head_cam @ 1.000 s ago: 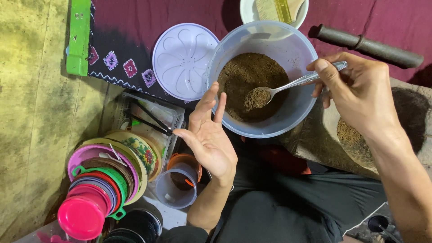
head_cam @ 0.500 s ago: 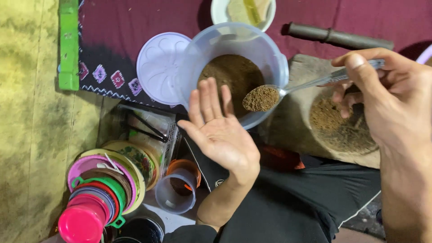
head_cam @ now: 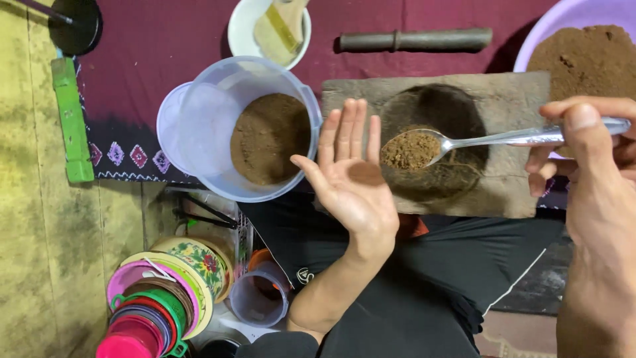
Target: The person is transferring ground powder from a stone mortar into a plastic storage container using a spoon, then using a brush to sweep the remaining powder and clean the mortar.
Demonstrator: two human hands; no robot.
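Observation:
My right hand [head_cam: 593, 172] grips a metal spoon [head_cam: 490, 140] by its handle; the bowl of the spoon is heaped with brown powder and hovers over the hollow of a flat stone slab [head_cam: 517, 192]. My left hand [head_cam: 348, 179] is held flat, palm up, fingers together, just left of the spoon, with a small smear of brown powder on the palm. A clear plastic tub [head_cam: 199, 119] partly filled with brown powder stands to the left of that hand.
A stone roller [head_cam: 414, 41] and a white bowl [head_cam: 242, 33] lie on the maroon cloth behind. A lilac basin [head_cam: 556, 26] of powder sits at the top right. Stacked coloured lids [head_cam: 152, 311], a small cup [head_cam: 258, 301] and a green bar [head_cam: 69, 119] are at the left.
The spoon has lifted out of the tub with a load of powder and travelled right, over the stone slab. My left hand stayed palm up and the view shifted right.

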